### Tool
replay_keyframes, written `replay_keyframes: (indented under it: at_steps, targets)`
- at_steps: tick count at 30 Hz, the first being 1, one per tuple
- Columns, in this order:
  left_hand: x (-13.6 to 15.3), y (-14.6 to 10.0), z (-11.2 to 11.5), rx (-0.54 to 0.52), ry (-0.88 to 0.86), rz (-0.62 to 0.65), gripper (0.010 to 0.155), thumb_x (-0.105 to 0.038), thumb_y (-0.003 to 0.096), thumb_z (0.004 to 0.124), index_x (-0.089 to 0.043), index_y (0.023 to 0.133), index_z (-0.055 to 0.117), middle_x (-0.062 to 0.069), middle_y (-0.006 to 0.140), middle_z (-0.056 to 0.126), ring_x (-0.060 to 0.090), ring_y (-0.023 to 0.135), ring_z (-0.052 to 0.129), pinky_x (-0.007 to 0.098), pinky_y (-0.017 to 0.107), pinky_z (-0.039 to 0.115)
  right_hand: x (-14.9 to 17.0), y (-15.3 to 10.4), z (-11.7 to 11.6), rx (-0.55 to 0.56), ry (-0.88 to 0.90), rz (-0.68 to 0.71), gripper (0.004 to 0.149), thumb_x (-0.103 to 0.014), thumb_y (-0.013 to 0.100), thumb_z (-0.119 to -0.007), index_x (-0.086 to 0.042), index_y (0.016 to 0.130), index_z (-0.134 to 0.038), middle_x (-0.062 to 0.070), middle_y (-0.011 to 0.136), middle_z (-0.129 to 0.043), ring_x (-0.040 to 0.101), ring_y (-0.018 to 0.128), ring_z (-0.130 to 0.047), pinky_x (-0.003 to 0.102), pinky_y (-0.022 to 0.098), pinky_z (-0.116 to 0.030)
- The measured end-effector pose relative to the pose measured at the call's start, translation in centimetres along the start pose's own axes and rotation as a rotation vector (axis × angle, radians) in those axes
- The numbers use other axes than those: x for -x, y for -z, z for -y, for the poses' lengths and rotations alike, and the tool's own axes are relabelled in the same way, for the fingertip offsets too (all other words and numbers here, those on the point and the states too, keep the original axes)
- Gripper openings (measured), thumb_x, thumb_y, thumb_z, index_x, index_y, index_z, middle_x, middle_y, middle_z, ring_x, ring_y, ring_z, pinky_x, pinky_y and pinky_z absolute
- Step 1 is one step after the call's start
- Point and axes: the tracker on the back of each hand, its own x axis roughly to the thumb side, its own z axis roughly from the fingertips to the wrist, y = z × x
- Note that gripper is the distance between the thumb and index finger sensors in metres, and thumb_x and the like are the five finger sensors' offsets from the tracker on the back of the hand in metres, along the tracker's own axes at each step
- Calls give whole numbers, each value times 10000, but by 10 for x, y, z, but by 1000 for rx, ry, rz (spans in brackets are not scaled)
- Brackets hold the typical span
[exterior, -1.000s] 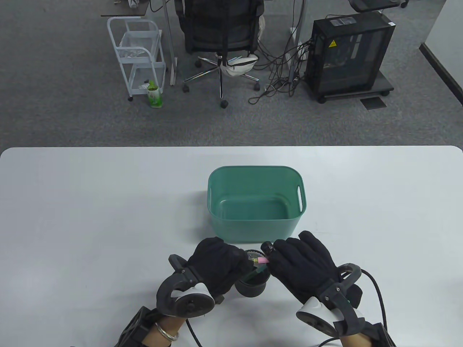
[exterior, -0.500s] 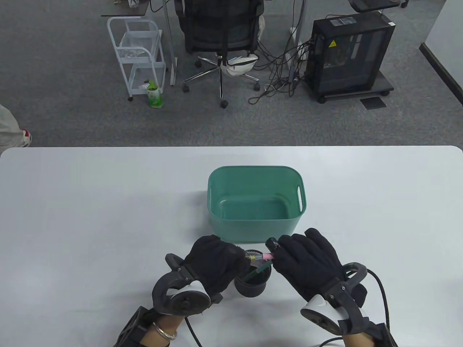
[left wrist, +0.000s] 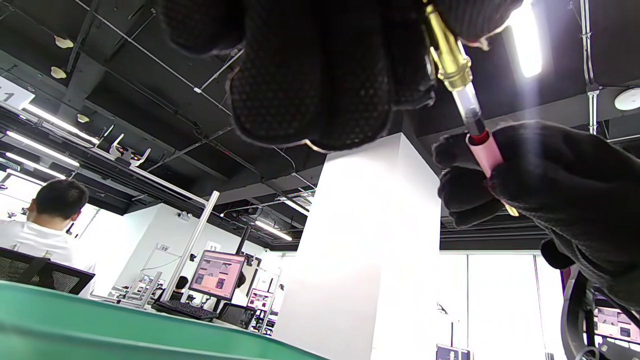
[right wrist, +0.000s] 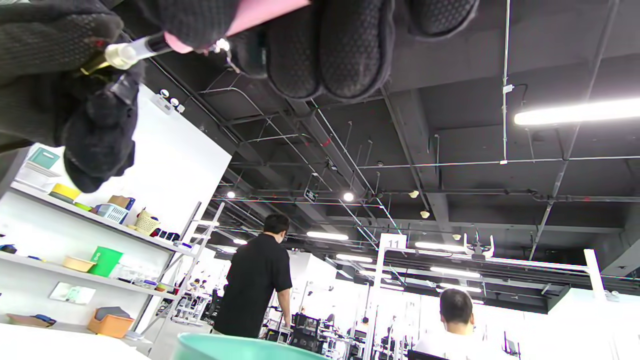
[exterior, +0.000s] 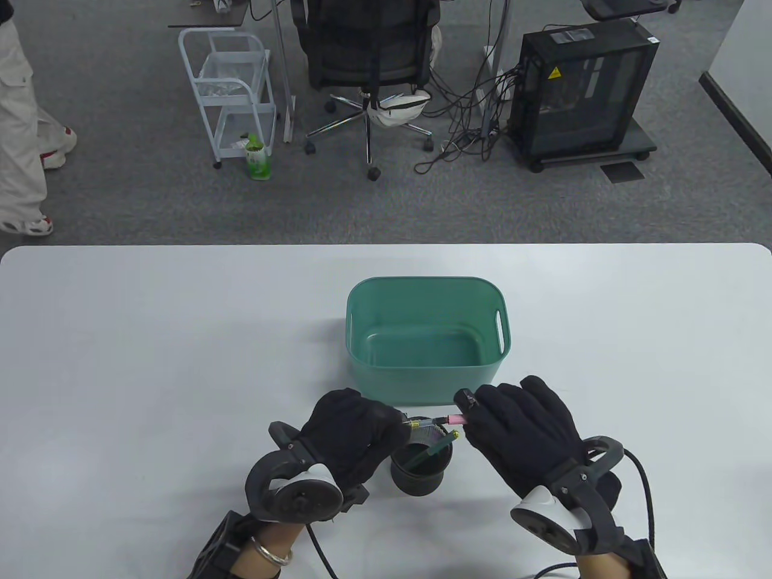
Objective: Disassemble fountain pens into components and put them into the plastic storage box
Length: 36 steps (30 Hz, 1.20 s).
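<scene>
Left hand (exterior: 356, 431): gloved, fingers curled, pinching the gold section (left wrist: 446, 50) of a fountain pen, just above a black pen cup (exterior: 421, 461).
Right hand (exterior: 522, 431): gloved, fingers curled around the pink barrel (left wrist: 485, 154), level with the left hand.
Clear ink tube (left wrist: 469, 107): bridging section and barrel, exposed between the two hands.
Pen cup: upright on white counter (exterior: 151, 362), between the hands, holding a green pen (exterior: 435, 448) leaning toward the right.
Green plastic storage box (exterior: 425, 338): on counter just behind the cup, nothing visible inside.
Beyond counter: office chair (exterior: 368, 66), white cart (exterior: 232, 90), black computer tower (exterior: 582, 90), passer-by's legs (exterior: 21, 120) at far left.
</scene>
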Motion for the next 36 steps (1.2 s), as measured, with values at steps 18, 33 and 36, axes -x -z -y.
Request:
replay_keyframes:
  at_steps: [18,33,36]
  targets:
    - [4,0,-5,-16,0,-28,503,-507,671,592,-134,757,919,60,658,1050,228,540,1016,480,646,728,13,-1,6,27,-24,-53,443,-485,542,-701,-364,958,-793,-80,905,-851,122,807,-863,460,761,-618]
    - [6,1,-4,-6,5,-46,499,-505,673,595,-135,763,916,60,665,1049,225,544,1016,478,646,730,20,-3,12,55,-30,-79,443,-487,542,-699,-366,959,-791,-81,905,-851,122,808,-863,461,761,-617]
    - [6,1,-4,-4,7,-47,500,-506,674,594,-134,763,916,60,665,1048,224,545,1016,477,646,729,20,-3,13,57,-27,-80,443,-486,543,-699,-365,960,-790,-81,906,-851,123,806,-864,461,761,-617]
